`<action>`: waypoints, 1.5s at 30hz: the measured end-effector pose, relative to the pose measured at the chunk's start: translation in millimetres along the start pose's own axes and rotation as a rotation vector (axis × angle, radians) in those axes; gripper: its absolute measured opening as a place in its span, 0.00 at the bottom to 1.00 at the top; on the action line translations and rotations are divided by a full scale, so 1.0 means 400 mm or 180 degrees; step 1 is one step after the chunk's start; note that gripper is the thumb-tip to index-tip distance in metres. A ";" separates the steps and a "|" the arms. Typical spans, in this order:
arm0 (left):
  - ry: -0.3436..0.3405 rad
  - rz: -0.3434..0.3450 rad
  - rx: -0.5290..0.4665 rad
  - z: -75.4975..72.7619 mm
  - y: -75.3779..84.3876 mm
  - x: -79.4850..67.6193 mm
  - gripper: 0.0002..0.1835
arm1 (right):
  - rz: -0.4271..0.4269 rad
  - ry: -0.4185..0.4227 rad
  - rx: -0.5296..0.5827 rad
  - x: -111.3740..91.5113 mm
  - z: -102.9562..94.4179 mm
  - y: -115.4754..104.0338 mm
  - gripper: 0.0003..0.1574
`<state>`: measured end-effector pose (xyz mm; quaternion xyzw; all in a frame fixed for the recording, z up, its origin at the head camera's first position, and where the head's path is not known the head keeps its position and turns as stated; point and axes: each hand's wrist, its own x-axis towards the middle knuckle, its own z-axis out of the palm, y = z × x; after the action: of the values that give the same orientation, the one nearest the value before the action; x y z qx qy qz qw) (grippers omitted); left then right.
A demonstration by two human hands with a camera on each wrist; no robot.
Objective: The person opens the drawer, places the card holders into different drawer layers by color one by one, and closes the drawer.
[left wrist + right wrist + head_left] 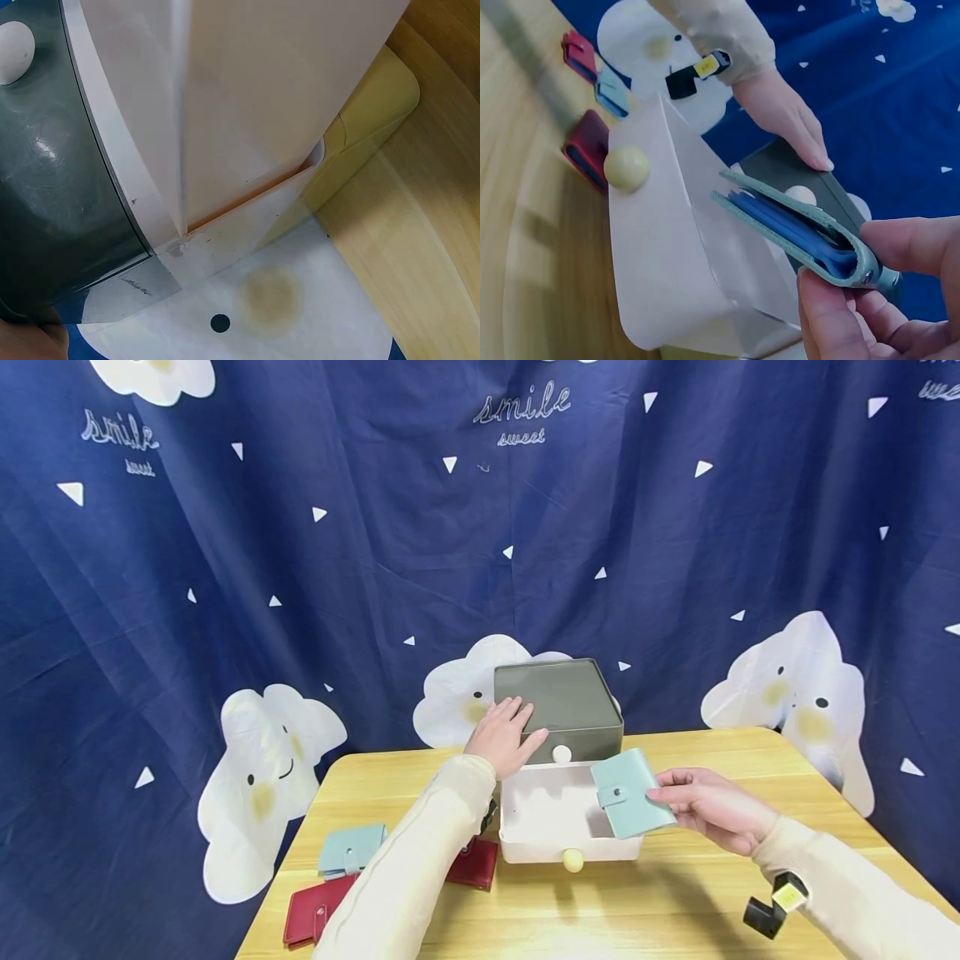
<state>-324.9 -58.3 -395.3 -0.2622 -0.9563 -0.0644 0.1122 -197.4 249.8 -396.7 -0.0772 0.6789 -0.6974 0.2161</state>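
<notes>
Loosely, our left hand point(510, 742) spreads over the left edge of the smooth dark box point(558, 697), gripping nothing. Our right hand point(712, 806) pinches a strapped, pale-blue wallet point(637, 806) between thumb and fingers, tilted above the right side of the thin-walled white drawer point(534, 850). The drawer's mouth stands open, its right rim below the wallet. Our left sleeve point(420, 852) partly hides two red wallets point(477, 864); the left-wrist view catches only a sliver of our left hand.

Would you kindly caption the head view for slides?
Right hand holds blue wallet by open drawer; left hand rests on cabinet.
</notes>
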 end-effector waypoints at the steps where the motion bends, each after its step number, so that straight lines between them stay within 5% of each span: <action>1: 0.0009 -0.0001 -0.0009 -0.001 0.001 0.000 0.37 | 0.0013 -0.0016 0.0029 0.004 0.001 0.001 0.18; 24: 0.0029 -0.0018 -0.0059 -0.001 0.010 0.001 0.37 | 0.0246 -0.0245 0.0186 0.107 0.073 0.002 0.14; 34: 0.0001 -0.0012 -0.0073 -0.001 0.008 -0.001 0.37 | 0.0407 0.0070 0.0092 0.166 0.116 0.026 0.11; 45: -0.0022 -0.0026 -0.0047 -0.010 0.009 -0.009 0.37 | 0.0515 0.0118 0.0077 0.214 0.165 0.049 0.13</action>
<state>-319.3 -57.9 -392.2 -0.2594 -0.9572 -0.0711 0.1066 -243.8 155.1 -427.7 -0.0065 0.6783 -0.6872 0.2600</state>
